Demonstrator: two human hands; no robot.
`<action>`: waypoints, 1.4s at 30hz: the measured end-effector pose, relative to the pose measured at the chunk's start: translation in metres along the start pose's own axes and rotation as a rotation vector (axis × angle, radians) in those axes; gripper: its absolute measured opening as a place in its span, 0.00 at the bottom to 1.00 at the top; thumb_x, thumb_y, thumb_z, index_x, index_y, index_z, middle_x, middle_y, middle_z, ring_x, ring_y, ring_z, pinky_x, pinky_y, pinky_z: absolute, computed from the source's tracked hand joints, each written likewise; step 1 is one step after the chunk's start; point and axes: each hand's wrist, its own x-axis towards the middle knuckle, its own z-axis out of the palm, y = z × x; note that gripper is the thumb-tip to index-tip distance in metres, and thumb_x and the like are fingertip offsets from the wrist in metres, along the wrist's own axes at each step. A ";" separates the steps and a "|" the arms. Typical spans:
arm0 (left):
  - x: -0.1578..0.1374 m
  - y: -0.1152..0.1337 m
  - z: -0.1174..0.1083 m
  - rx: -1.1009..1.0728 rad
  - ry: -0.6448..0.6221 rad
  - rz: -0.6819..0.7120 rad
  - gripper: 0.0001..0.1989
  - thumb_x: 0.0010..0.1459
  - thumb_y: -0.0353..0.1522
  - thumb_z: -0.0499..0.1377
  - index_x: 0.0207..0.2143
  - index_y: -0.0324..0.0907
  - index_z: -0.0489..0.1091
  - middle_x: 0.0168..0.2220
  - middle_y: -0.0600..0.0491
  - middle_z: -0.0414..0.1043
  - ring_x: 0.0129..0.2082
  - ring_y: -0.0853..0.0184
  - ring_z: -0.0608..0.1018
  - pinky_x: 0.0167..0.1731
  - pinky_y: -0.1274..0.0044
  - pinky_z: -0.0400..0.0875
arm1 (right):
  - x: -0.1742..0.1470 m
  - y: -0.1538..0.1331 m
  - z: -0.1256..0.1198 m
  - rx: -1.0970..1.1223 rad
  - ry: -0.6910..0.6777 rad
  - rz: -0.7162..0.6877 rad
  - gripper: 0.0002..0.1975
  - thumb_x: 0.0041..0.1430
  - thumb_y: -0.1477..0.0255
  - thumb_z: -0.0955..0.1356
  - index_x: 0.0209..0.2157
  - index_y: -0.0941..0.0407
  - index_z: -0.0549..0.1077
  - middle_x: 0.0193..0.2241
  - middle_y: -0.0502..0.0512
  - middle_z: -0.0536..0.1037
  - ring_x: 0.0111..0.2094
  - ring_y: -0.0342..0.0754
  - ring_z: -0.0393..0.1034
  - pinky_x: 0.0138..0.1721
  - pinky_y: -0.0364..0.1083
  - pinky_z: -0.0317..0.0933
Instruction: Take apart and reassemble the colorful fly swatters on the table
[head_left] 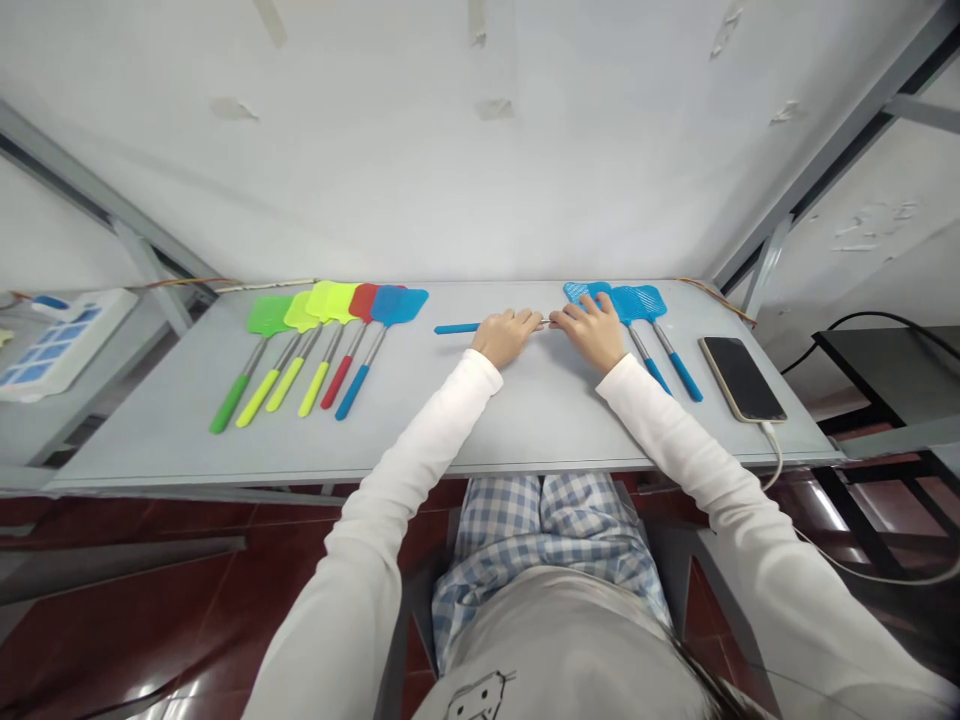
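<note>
A blue fly swatter (456,328) lies crosswise in front of me, its blue handle pointing left. My left hand (505,337) is closed around its metal rod close to the handle. Farther right, my right hand (592,332) grips the same rod near the mesh head, which it partly covers. Two more blue fly swatters (679,375) lie just right of my right hand, heads toward the wall; one is partly hidden by my hand and sleeve.
On the left of the grey table (420,440) lies a row of fly swatters: one green (238,390), several yellow (287,385), a red (341,370) and a blue one (361,375). A phone (742,378) with a white cable sits at the right edge. A white wall rises behind.
</note>
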 end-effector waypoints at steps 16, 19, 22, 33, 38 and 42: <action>-0.076 -0.097 -0.062 0.244 0.062 -0.311 0.20 0.66 0.41 0.43 0.46 0.45 0.70 0.41 0.44 0.75 0.40 0.57 0.75 0.32 0.73 0.57 | -0.048 0.102 -0.051 -0.220 0.125 0.204 0.18 0.69 0.63 0.58 0.41 0.52 0.78 0.37 0.58 0.80 0.42 0.54 0.66 0.49 0.56 0.50; -0.077 -0.092 -0.056 0.259 0.027 -0.265 0.21 0.66 0.42 0.42 0.44 0.45 0.71 0.41 0.44 0.76 0.39 0.58 0.76 0.31 0.73 0.56 | -0.039 0.082 -0.050 -0.191 0.063 0.158 0.18 0.69 0.61 0.58 0.41 0.52 0.78 0.34 0.57 0.80 0.39 0.53 0.66 0.45 0.53 0.52; -0.080 -0.087 -0.055 0.281 0.028 -0.215 0.21 0.66 0.41 0.42 0.44 0.45 0.71 0.41 0.45 0.77 0.39 0.59 0.76 0.30 0.73 0.56 | -0.032 0.068 -0.049 -0.081 -0.014 0.070 0.17 0.68 0.60 0.60 0.42 0.51 0.77 0.33 0.57 0.79 0.39 0.52 0.67 0.43 0.51 0.54; -0.053 -0.071 -0.034 0.125 0.026 -0.147 0.20 0.65 0.45 0.48 0.35 0.42 0.72 0.36 0.47 0.75 0.37 0.63 0.76 0.32 0.76 0.63 | -0.009 0.042 -0.037 -0.003 0.052 0.276 0.13 0.62 0.60 0.66 0.41 0.54 0.73 0.34 0.57 0.81 0.35 0.54 0.73 0.36 0.47 0.58; -0.042 -0.071 -0.038 -0.066 -0.036 -0.004 0.19 0.67 0.32 0.45 0.54 0.43 0.68 0.44 0.48 0.74 0.44 0.64 0.76 0.45 0.75 0.67 | -0.005 0.055 -0.046 0.094 0.078 0.316 0.14 0.61 0.61 0.64 0.45 0.52 0.71 0.36 0.55 0.79 0.35 0.52 0.73 0.34 0.46 0.59; -0.041 -0.060 -0.046 -0.054 -0.031 -0.043 0.23 0.66 0.33 0.45 0.61 0.50 0.63 0.48 0.52 0.74 0.44 0.65 0.77 0.42 0.76 0.68 | -0.004 0.067 -0.042 0.284 0.012 0.183 0.24 0.59 0.67 0.62 0.57 0.54 0.61 0.40 0.56 0.77 0.39 0.52 0.73 0.39 0.48 0.63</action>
